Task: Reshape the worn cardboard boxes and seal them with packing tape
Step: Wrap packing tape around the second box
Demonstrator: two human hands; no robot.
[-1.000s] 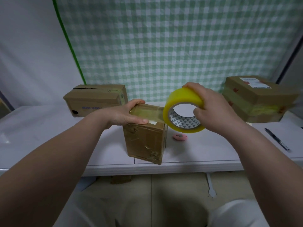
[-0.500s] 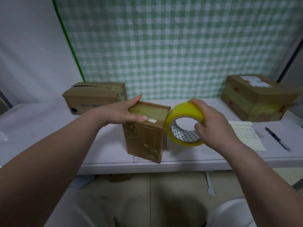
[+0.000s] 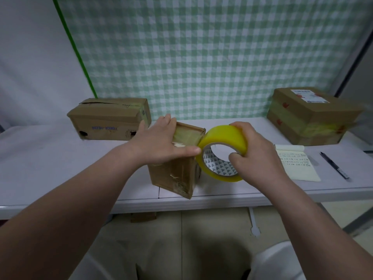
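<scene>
Nearest me, my right hand (image 3: 256,152) clenches the yellow tape roll (image 3: 224,136), fingers and thumb curled round its band. The roll sits at three o'clock of the small upright box (image 3: 173,176), touching its top edge. My left hand (image 3: 161,142) lies flat on that top, grasping nothing. The strip seems to run nine to three, so I'd pull down the right face. Beyond, a worn long box (image 3: 109,120) lies at ten o'clock.

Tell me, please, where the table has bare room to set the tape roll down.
The widest bare patch of the table is front left, bordered by the long box behind and the small box on its right. A narrower strip lies behind the tape roll, between long box and large box. The right is crowded: notepad, pen, large box.
</scene>
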